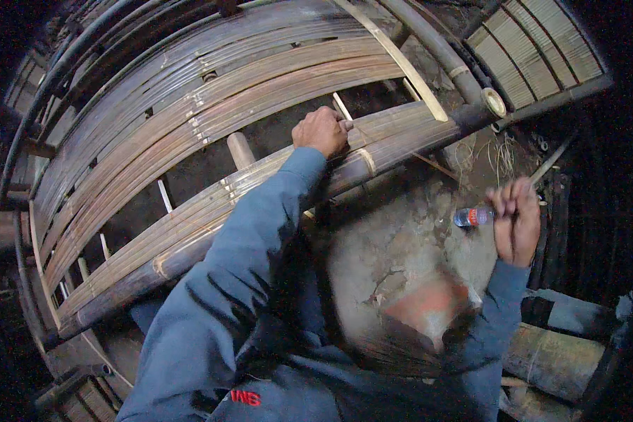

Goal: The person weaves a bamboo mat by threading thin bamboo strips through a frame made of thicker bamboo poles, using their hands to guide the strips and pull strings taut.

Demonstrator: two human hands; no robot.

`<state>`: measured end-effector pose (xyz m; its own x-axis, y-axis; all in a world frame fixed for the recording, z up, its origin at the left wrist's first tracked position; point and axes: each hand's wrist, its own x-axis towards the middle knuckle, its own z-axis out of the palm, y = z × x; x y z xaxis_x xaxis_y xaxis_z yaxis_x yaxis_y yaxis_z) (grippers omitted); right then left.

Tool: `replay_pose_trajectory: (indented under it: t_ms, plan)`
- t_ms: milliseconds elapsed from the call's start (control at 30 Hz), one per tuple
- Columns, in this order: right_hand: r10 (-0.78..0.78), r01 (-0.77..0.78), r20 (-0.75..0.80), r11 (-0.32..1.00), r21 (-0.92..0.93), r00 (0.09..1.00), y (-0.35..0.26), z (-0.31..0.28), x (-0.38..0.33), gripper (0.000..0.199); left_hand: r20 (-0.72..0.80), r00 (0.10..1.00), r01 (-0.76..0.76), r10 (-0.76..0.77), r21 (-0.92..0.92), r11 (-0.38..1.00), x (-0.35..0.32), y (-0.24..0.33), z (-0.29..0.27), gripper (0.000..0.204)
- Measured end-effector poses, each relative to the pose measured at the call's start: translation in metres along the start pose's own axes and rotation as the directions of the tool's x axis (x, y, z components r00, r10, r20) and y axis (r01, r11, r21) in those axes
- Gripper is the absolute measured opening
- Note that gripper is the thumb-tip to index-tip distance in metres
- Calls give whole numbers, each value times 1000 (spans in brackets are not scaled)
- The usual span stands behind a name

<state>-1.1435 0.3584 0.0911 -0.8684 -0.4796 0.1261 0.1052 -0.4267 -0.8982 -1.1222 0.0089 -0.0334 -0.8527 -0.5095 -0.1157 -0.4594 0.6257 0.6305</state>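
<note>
Hands, two, both bare. Left hand (321,131): on the front slat band of the bench, fingers curled inward in a loose fist; whether anything is pinched beneath them, cannot tell. Right hand (517,218): well apart from the bench, at the right, blurred; fingers bent, not spread. One thin rod (555,157) runs up and rightward from just beside its fingers; whether they grip it, cannot tell.

Bamboo bench (260,70), one: ahead of the person and to the left, spanning much of the view. Slat bands, two: one broad at the rear, one narrow at the front, with one long dark gap between. Front pole (183,254), one, thick, its cut end open at the right. Pale strip (404,60), one, laid across the bench's right end. Short bamboo piece (241,150), one, showing in the gap.

Sleeves (221,288), two, blue-grey.

Bottle (472,216), one, clear with a red label, beside the right hand in view.

Thick bamboo length (555,360), one, lower right. Slatted panel (531,49), one, upper right. Reddish shape (432,306), one, low centre-right, too blurred to identify.
</note>
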Motion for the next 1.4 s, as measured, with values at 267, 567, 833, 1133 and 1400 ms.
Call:
replay_pose_trajectory:
  t_ms: [267, 567, 833, 1133, 1400]
  plan:
    - [-193, 116, -274, 955, -274, 942, -1, -3, -42, 23, 26, 985, -167, 170, -102, 981, 23, -21, -2, 29]
    - [30, 16, 63, 777, -630, 998, -30, 12, 58, 27, 39, 994, -89, 99, -201, 976, 22, -4, -3, 29]
    - [335, 486, 401, -230, -843, 853, 134, 76, 211, 35, 43, 969, 245, -243, -285, 926, 32, -1, -8, 31]
    - [652, 469, 332, -42, -882, 682, 202, 78, 248, 24, 238, 928, 329, -287, -161, 930, 47, 0, -2, 40]
    - [413, 417, 304, -219, -882, 859, 169, 79, 230, 35, 134, 967, 234, -214, -152, 960, 35, 3, -10, 34]
